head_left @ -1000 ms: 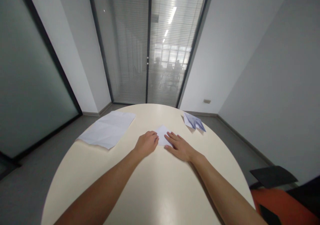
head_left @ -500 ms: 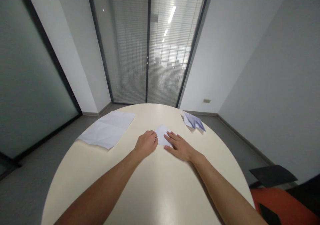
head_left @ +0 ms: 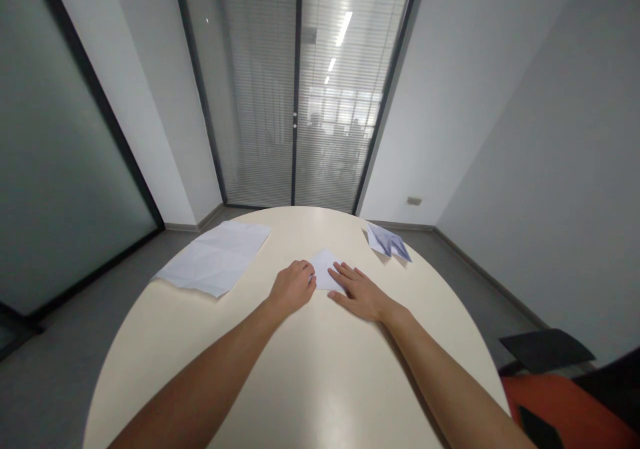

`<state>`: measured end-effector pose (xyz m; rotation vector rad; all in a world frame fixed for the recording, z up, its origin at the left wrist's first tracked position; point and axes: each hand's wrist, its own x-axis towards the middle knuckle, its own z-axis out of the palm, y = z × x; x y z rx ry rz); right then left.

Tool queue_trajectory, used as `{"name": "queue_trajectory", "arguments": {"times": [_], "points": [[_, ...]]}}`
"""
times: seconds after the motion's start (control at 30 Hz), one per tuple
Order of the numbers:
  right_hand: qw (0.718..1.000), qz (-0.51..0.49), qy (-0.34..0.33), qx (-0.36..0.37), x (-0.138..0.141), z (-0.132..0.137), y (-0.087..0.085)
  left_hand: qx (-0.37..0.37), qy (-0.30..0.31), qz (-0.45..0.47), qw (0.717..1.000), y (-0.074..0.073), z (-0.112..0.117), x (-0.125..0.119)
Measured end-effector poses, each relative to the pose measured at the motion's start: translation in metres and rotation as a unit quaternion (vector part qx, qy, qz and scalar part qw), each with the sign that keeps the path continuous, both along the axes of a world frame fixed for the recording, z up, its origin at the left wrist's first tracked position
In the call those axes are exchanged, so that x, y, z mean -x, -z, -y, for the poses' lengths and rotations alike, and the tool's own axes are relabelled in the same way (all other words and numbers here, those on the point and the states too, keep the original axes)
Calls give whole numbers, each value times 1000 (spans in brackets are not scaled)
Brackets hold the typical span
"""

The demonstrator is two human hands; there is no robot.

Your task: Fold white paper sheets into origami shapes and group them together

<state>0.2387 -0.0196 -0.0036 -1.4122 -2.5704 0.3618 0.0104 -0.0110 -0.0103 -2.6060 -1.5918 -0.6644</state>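
A small folded sheet of white paper lies on the table between my two hands, its far end coming to a point. My left hand has its fingers curled closed at the paper's left edge, pinching it there. Flat on the paper's right side rests my right hand, fingers stretched out and the thumb apart. Both hands cover parts of the paper, so its full outline is hidden.
The round cream table carries a large creased white sheet at the left and a folded paper piece at the back right. An orange and black chair stands at the right. Glass panels with blinds rise behind.
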Motion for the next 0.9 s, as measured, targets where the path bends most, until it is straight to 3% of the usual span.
{"name": "queue_trajectory", "arguments": {"times": [0.13,0.33,0.63,0.9], "points": [[1000,4,1,1,0,0,-1,-10,18,6,1000,1,-1,1],[1000,-8,-1,-2,0,0,1,-20,94,15,995,1,-1,2],[1000,1,-1,-19,0,-1,4,-24,90,23,995,4,-2,1],[994,-23,-8,-104,1,0,0,-28,142,40,989,3,-3,4]]}}
